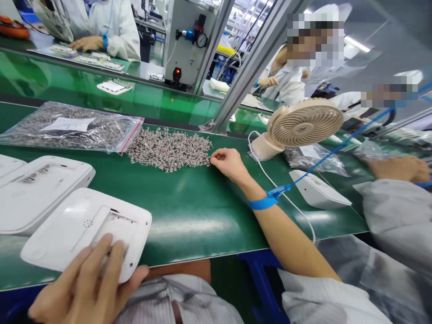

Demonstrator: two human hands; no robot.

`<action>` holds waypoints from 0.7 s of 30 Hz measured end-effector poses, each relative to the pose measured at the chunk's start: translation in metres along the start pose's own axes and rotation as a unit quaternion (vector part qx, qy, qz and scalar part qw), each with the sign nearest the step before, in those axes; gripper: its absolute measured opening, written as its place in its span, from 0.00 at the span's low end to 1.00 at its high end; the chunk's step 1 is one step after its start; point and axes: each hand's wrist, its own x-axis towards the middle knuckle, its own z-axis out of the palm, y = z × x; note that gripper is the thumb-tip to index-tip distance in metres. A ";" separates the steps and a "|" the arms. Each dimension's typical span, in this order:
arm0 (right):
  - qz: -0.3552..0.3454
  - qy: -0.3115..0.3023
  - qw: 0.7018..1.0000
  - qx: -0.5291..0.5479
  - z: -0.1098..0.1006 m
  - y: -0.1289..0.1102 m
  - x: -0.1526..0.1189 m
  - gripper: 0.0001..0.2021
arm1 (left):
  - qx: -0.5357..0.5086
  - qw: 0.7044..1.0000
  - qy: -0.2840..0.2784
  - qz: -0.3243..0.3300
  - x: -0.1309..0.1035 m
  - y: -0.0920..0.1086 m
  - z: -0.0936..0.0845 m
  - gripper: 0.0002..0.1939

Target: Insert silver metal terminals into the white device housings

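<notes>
My left hand (91, 281) lies on a white plastic housing (74, 216) at the near left. Its fingers reach into the open battery compartment, and the thumb sits along the near edge. My right hand (230, 163), with a blue wrist strap (263, 203), touches the right end of a heap of small silvery metal pieces (168, 148). Thumb and forefinger are pinched together there; whatever is between them is too small to make out. The pieces look like battery springs or contacts. Behind the heap's left end is a clear zip bag (70, 128) full of similar pieces.
More white housings (43, 189) lie at the left. A beige fan (300, 123) stands to the right, its white cable crossing the green bench (189, 211). Another housing (319, 189) and a co-worker's sleeve (398, 220) are further right. A metal post (253, 63) rises behind.
</notes>
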 end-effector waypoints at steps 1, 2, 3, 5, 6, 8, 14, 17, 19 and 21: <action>-0.004 -0.011 1.000 -0.021 -0.002 -0.001 0.002 0.05 | 0.020 0.999 -0.025 0.014 0.014 0.006 0.000 0.27; -0.007 -0.021 0.999 -0.040 -0.003 -0.002 0.004 0.04 | 0.038 0.999 -0.020 -0.022 0.030 0.012 -0.001 0.29; -0.011 -0.029 0.998 -0.055 -0.005 -0.003 0.005 0.04 | 0.044 0.998 -0.018 -0.048 0.046 0.020 -0.001 0.33; -0.017 -0.030 0.996 -0.079 -0.006 -0.004 0.007 0.05 | 0.018 0.995 -0.040 -0.084 0.076 0.035 0.001 0.34; -0.021 -0.028 0.996 -0.088 -0.006 -0.003 0.007 0.06 | -0.005 0.994 -0.053 -0.095 0.089 0.042 0.003 0.33; -0.030 -0.029 0.994 -0.098 -0.007 -0.002 0.006 0.10 | -0.036 0.989 -0.082 -0.118 0.106 0.053 0.007 0.29; -0.039 -0.033 0.995 -0.081 -0.015 0.004 -0.004 0.07 | -0.057 0.987 -0.078 -0.128 0.115 0.060 0.018 0.23; -0.031 -0.003 0.999 -0.029 -0.020 -0.002 -0.012 0.06 | -0.080 0.982 -0.071 -0.156 0.114 0.060 0.019 0.21; -0.043 0.013 0.998 0.039 -0.020 -0.013 -0.022 0.05 | -0.092 0.977 -0.079 -0.173 0.115 0.060 0.020 0.20; -0.075 0.007 0.989 0.124 -0.018 -0.030 -0.036 0.04 | -0.095 0.976 -0.083 -0.180 0.116 0.062 0.021 0.19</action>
